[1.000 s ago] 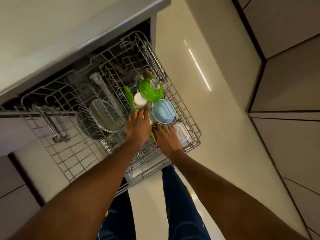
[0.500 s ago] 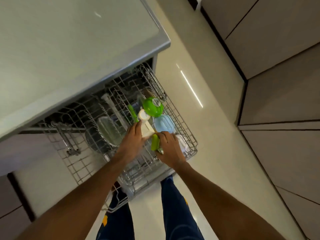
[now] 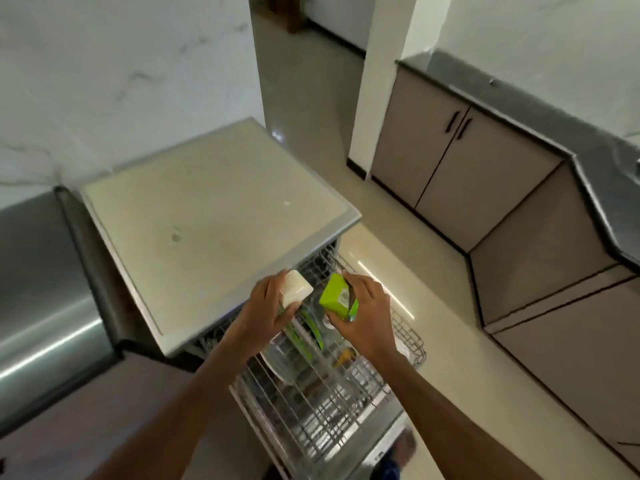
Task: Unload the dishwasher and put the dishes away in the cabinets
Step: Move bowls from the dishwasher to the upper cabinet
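Note:
My left hand (image 3: 265,308) grips a white container (image 3: 295,292), lifted above the pulled-out dishwasher rack (image 3: 322,410). Beside it, my right hand (image 3: 363,317) holds a green container (image 3: 337,296) with a small label on its side. Both items hang just over the rack's far end, close to the dishwasher's top panel (image 3: 214,216). Below my hands the rack holds a clear glass dish (image 3: 280,362) and green pieces (image 3: 311,329); other items there are blurred.
A steel appliance (image 3: 41,292) stands at the left. Grey cabinets with dark handles (image 3: 457,161) under a dark counter (image 3: 588,157) run along the right. Glossy floor (image 3: 457,341) lies between dishwasher and cabinets; a doorway opens at the far middle.
Both hands have risen out of the rack, the left with the white container and the right with the green one. My view has tilted up from the rack toward the room.

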Demonstrator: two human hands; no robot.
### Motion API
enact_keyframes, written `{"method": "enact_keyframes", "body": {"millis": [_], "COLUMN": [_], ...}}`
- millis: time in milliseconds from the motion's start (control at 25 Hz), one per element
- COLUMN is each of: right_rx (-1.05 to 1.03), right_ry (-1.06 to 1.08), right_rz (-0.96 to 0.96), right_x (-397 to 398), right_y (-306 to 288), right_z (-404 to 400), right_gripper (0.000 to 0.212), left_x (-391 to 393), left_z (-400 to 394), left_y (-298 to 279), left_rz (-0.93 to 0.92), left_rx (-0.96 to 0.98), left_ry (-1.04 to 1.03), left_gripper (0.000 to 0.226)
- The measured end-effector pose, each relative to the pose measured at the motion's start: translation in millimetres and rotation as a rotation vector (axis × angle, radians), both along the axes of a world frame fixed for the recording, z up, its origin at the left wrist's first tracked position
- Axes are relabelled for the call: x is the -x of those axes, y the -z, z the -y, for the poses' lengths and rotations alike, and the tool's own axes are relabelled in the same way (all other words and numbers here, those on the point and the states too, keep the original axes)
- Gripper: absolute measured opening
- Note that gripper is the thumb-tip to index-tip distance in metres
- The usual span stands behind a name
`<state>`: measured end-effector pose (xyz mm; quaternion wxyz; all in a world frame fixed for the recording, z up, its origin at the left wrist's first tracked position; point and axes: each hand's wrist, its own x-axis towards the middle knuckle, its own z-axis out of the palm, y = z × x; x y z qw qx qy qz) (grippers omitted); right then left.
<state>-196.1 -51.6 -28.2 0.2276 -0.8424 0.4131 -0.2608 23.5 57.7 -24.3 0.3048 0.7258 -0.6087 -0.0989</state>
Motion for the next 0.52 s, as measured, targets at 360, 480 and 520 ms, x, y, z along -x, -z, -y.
{"method": "enact_keyframes", "body": {"millis": [360, 480, 520], "right_rx": [0.225, 0.235, 0.252], "right_ry": [-0.217, -0.350, -0.401], "right_rz": [0.302, 0.416, 0.459], "right_x": [-66, -95, -107], "right_y": [-205, -246, -256], "right_z": [-97, -163, -192], "right_gripper": [0.068, 0.069, 0.069], "left_x": [-58, -69, -73], "left_z": [-157, -256, -298], "left_y": [-201, -235, -248], "left_rz": [0.454, 0.447, 0.451], "left_rx": [0.300, 0.337, 0.317], "left_ry": [-0.038, -0.134, -0.175], "left_gripper": [0.078, 0.078, 0.077]}}
